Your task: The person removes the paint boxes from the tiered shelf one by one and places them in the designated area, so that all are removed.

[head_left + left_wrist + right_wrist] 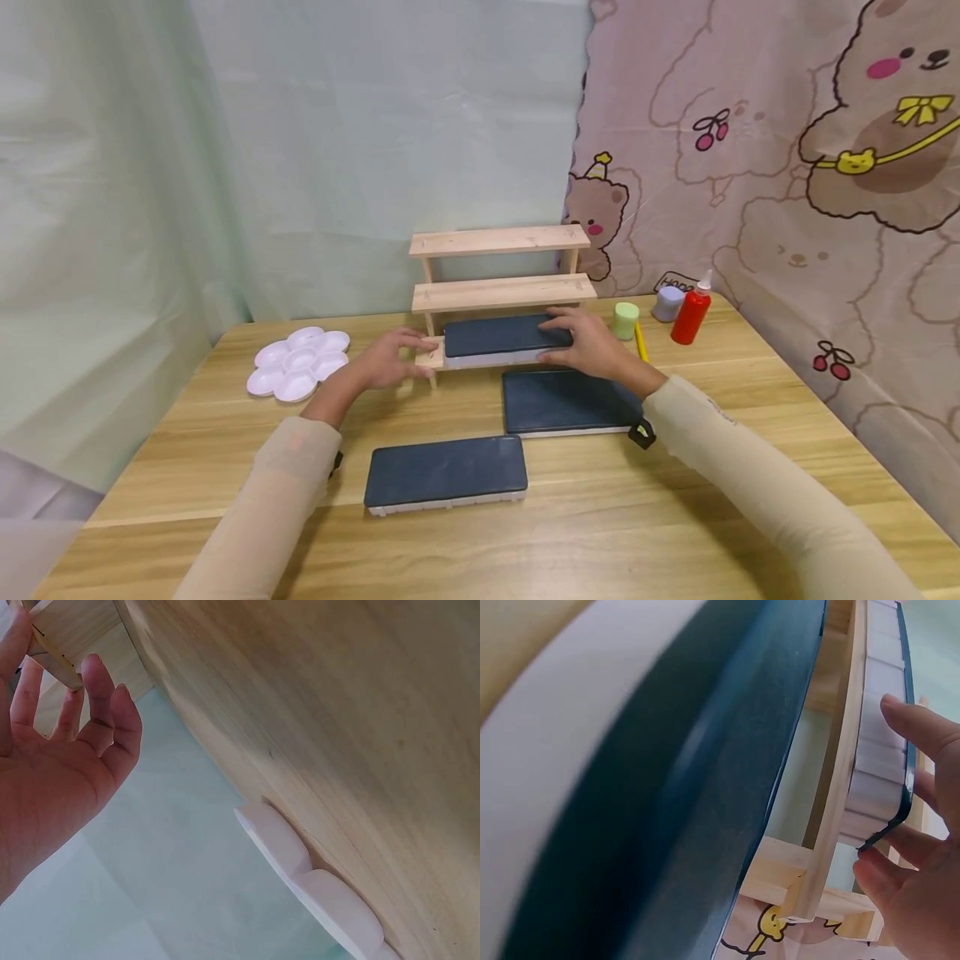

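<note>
A three-step wooden stand (504, 293) stands at the back of the table. On its lowest step lies a white box with a dark blue lid (495, 335). My right hand (588, 343) grips the right end of this box, thumb on the front side and fingers over the lid and end. My left hand (386, 360) holds the left end of the lowest step, with the thumb and fingertips around the board (56, 664). Two more dark-lidded boxes lie on the table: a larger one (570, 402) under my right forearm and a narrow one (447, 472) nearer to me.
A white flower-shaped palette (298, 363) lies at the left. Back right are a green jar (625, 320), a purple jar (667, 303), a red squeeze bottle (691, 315) and a yellow stick (641, 342). Curtains (390, 150) hang behind the table.
</note>
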`<state>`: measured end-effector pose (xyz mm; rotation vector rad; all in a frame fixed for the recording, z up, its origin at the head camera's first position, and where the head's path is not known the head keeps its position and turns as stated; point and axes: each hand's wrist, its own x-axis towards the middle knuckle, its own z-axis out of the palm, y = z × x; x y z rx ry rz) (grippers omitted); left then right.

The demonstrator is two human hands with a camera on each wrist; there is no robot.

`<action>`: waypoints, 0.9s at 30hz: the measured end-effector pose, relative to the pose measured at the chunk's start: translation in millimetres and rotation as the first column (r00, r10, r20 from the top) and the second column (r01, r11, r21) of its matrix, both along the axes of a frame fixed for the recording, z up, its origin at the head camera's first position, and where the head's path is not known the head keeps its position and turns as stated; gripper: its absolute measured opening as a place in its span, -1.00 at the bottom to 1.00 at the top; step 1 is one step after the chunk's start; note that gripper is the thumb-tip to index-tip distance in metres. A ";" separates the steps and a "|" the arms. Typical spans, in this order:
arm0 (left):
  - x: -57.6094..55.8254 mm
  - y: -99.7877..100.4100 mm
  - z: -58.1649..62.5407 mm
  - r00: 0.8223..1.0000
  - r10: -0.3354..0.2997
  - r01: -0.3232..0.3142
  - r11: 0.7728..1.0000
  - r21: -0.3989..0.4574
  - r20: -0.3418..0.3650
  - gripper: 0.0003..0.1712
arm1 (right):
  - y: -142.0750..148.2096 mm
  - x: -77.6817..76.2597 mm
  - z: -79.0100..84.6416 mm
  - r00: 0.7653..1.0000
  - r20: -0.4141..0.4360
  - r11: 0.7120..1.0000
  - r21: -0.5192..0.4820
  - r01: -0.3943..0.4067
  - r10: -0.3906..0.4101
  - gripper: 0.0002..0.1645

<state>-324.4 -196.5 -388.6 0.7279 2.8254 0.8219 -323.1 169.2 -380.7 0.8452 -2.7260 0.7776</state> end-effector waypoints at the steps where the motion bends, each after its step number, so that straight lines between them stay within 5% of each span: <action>1: -0.2 0.0 -0.4 1.000 -0.001 0.001 1.000 -0.002 -0.004 -0.40 | 0.3 -0.4 0.0 1.000 -0.002 1.000 0.004 0.001 -0.001 -0.36; 27: -2.3 1.5 -2.7 1.000 0.001 -0.001 1.000 0.008 -0.002 -0.41 | 1.1 -4.0 -1.1 0.997 0.071 1.000 -0.001 -0.015 0.015 -0.33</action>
